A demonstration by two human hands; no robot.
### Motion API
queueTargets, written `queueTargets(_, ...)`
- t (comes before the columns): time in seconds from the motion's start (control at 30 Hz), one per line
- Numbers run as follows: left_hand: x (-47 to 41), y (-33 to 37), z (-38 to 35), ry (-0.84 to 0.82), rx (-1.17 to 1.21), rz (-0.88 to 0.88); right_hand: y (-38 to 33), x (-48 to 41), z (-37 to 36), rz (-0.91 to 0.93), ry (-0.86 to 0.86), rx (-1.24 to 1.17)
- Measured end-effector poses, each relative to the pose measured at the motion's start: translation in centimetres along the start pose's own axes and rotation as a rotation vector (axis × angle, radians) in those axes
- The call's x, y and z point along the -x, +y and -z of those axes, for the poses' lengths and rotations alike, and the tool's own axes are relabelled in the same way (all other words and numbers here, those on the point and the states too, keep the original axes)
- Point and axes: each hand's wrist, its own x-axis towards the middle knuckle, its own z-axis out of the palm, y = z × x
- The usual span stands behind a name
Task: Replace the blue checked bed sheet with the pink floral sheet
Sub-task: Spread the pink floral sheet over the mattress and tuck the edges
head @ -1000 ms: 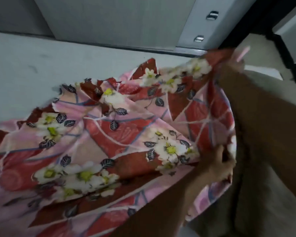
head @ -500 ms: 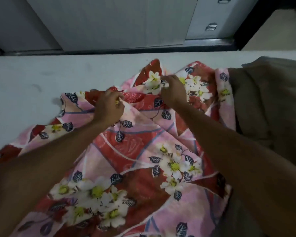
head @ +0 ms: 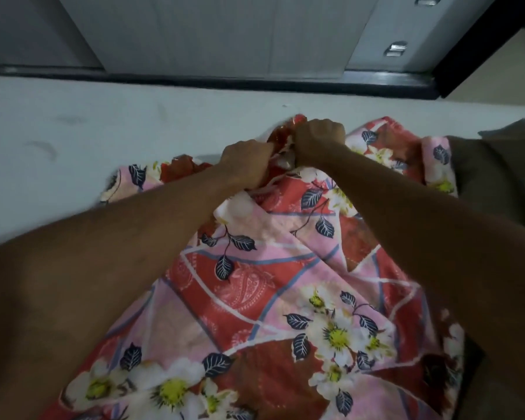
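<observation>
Left hand [head: 246, 161] and right hand [head: 319, 137], side by side, each clench a bunched fold of the pink floral sheet [head: 255, 283] toward the mattress's [head: 103, 125] far edge; the rest spreads beneath both forearms toward the near edge.

Both our bare forearms reach forward and converge. Left hand [head: 245, 165] and right hand [head: 320, 137] are fisted just beside each other, backs up, fingers curled round bunched folds of the pink floral sheet [head: 255, 286].
</observation>
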Motion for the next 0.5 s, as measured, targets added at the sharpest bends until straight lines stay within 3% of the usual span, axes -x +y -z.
queueTargets(0.07,-1.0,-1.3,2.0,0.175,0.133,0.058,-0.9,-0.9,2.3,-0.081,0.121,-0.156)
queueTargets(0.13,-3.0,-2.9,5.5,0.403,0.226,0.139,-2.8,-3.0,5.6,-0.165,0.294,-0.534)
queueTargets(0.2,-4.6,-5.5,9.0,0.611,0.281,0.255,-6.0,-5.7,9.0,-0.084,0.462,-0.944)
queueTargets(0.27,-5.3,-9.7,11.3,0.725,0.291,0.416,-9.2,-8.7,10.4,0.092,0.44,-0.917)
queueTargets(0.37,-4.0,-16.3,10.7,0.593,0.378,0.687,-12.2,-9.5,9.3,0.197,0.178,-0.622)
queueTargets(0.43,-2.3,-18.3,7.7,0.396,0.514,0.754,-10.8,-7.2,6.9,0.133,0.245,-0.605)
queueTargets(0.5,-0.6,-17.6,4.4,0.299,0.518,0.693,-7.6,-4.2,3.5,0.074,0.387,-0.624)
